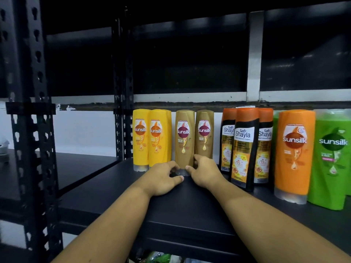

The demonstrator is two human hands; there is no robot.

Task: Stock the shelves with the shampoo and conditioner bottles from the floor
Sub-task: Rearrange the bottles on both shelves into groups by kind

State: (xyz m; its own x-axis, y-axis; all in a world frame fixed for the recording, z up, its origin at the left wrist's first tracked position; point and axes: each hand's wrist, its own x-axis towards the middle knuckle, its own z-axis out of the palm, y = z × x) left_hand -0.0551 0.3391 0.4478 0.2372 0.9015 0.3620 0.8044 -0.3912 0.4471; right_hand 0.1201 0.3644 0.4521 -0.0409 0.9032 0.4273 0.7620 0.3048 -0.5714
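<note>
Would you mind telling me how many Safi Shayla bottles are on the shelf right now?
3, clustered right of the brown Sunsilk pair: a left bottle, a front middle bottle and a right bottle. More may be hidden behind them.

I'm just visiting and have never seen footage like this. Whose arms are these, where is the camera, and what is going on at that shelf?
There is no machine here: a person wears a camera on the head, looking forward and down, so you see their own bare arms. On the black shelf stand bottles in groups: two yellow Sunsilk bottles, two brown Sunsilk bottles, three Safi Shayla bottles, one orange Sunsilk bottle and a green Sunsilk bottle. The left hand and right hand touch the base of the front brown bottle; nothing is lifted.
</note>
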